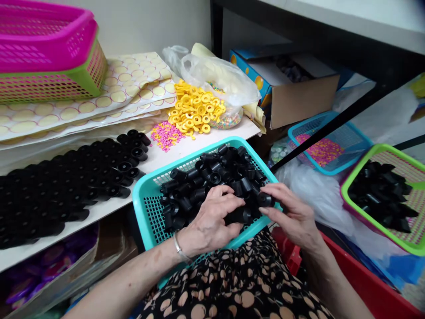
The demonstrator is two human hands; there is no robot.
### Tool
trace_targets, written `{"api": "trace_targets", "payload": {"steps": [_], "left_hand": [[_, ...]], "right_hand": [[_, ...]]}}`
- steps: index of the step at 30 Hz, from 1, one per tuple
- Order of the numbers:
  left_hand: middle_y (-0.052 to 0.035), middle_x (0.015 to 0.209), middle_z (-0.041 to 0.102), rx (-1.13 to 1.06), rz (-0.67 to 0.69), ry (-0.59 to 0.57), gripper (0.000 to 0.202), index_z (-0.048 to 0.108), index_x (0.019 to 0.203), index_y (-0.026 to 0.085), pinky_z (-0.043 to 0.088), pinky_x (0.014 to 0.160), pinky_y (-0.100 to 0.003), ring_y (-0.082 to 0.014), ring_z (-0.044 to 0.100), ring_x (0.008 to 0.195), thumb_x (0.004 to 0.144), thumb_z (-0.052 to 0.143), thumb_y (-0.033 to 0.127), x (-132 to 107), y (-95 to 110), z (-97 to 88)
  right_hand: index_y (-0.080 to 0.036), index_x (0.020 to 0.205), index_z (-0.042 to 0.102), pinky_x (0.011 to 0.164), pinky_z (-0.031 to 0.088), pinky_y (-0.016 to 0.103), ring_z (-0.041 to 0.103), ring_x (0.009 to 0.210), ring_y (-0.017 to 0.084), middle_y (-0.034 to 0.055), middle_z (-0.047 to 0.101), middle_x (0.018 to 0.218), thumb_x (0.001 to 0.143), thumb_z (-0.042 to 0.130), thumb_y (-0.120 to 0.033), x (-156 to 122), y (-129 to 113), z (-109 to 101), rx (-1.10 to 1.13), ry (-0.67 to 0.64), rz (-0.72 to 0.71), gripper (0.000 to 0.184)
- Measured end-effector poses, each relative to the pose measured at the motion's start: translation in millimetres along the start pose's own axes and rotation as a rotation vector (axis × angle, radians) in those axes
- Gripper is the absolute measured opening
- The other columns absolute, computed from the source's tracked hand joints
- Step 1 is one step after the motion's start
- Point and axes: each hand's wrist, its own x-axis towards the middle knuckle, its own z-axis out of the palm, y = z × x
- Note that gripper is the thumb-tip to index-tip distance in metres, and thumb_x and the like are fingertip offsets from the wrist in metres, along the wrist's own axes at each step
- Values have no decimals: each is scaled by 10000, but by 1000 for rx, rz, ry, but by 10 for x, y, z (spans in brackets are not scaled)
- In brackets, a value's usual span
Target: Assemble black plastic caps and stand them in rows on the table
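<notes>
A turquoise basket point(141, 208) rests at my lap, heaped with short black plastic cylinders point(212, 170). My right hand point(292, 210) pinches one black plastic cylinder point(265, 200) between thumb and fingers over the basket's right side, its round end facing me. Over the near part of the heap is my left hand point(217, 217), with a bracelet at the wrist. Its thumb and fingers curl around another black plastic cylinder point(243, 215), lying on its side. The palm side of this hand is hidden.
Rows of black cylinders point(66, 181) stand on the table at left. Yellow rings point(199, 108) and pink beads point(166, 135) lie behind the basket. Stacked baskets point(49, 48), an open carton point(302, 97), a green-rimmed basket point(348, 195) and a black table leg point(328, 126) surround me.
</notes>
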Motion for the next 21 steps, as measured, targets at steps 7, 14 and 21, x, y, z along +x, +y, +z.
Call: {"api": "trace_targets", "payload": {"steps": [7, 14, 21], "left_hand": [[-36, 893, 593, -190, -292, 206, 268, 672, 845, 166, 430, 838, -328, -182, 522, 896, 599, 664, 60, -49, -53, -265], [-41, 947, 613, -1037, -687, 348, 375, 618, 827, 163, 456, 671, -260, -167, 554, 833, 485, 576, 15, -171, -97, -518], [-3, 753, 520, -502, -627, 318, 193, 533, 689, 156, 382, 580, -235, -97, 448, 626, 652, 707, 230, 32, -141, -298]], "right_hand": [[-252, 1193, 544, 918, 423, 274, 534, 1054, 155, 38, 546, 1128, 829, 621, -129, 63, -68, 36, -115, -4, -72, 391], [-238, 1178, 541, 833, 446, 281, 542, 978, 158, 43, 532, 1072, 857, 574, -149, 109, -17, 132, -168, -101, -28, 335], [-204, 1179, 501, 868, 451, 309, 539, 1004, 179, 65, 544, 1083, 860, 550, -150, 145, -35, 333, -205, -171, -39, 327]]}}
